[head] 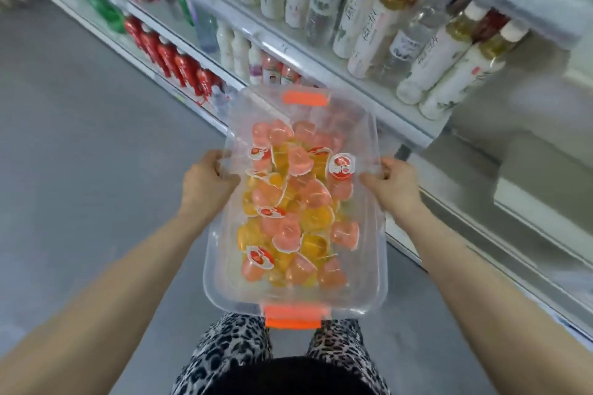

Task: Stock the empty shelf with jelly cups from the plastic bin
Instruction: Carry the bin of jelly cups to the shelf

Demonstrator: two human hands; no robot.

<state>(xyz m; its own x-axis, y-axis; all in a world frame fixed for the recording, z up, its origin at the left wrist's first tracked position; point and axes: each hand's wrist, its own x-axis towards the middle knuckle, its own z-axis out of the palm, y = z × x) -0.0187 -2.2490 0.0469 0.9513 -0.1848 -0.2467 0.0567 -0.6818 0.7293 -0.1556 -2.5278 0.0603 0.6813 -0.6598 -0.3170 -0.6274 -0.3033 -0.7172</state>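
Note:
I carry a clear plastic bin (373,269) with orange latches in front of me, above the floor. Several pink and orange jelly cups (296,202) lie piled inside it, some with red-and-white lids facing up. My left hand (207,181) grips the bin's left rim, fingers curled over the edge. My right hand (393,181) grips the right rim in the same way. An empty white shelf (529,176) runs along the lower right, beside the bin.
Shelving on the right and ahead holds rows of white and clear drink bottles (369,16), with red bottles (179,64) and green ones further left. A grey floor (80,154) stretches out to the left. My patterned trousers (234,349) show below the bin.

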